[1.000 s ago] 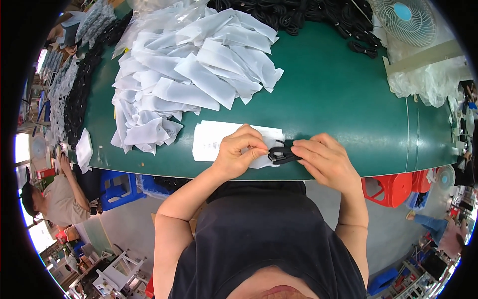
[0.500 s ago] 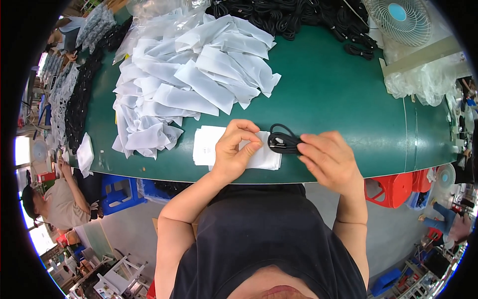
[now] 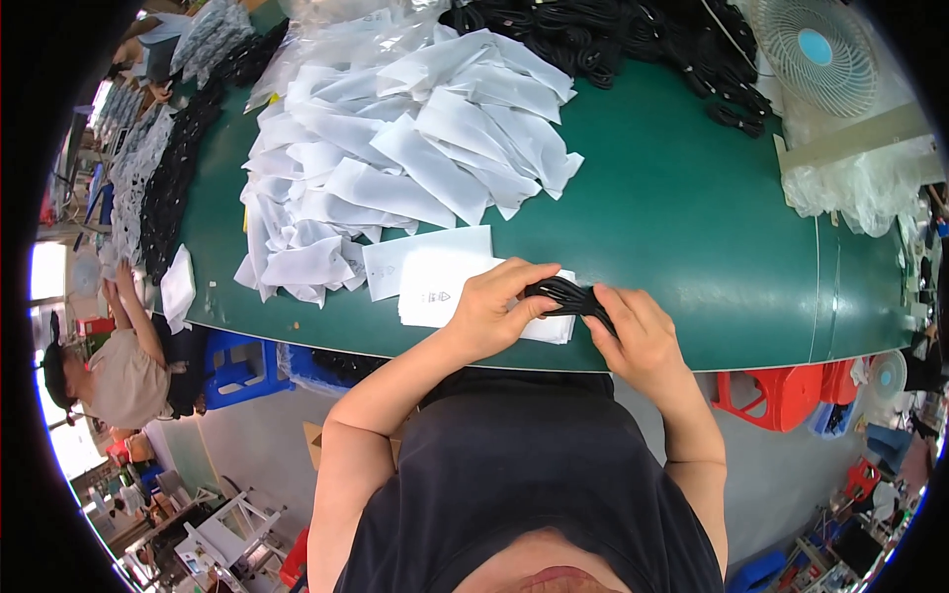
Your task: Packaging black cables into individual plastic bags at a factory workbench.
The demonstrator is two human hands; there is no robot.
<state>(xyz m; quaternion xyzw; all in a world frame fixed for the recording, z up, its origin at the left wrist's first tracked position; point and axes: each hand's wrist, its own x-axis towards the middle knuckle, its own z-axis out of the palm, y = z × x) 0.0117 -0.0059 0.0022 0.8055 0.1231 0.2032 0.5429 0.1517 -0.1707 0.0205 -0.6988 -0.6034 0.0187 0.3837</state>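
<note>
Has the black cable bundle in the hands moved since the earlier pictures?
Yes. The black cable bundle, held by the left hand and the right hand, now lies flatter over the white bag, slightly nearer the table's near edge.

Both the left hand and the right hand are covering the ends of the black cable bundle, so its length and any plug are not showing. The bundle and the left hand are hiding part of the white bag beneath them. Beyond the bag, the pile of black cables is running off the top edge. The print on the bag is appearing too small to make out.
</note>
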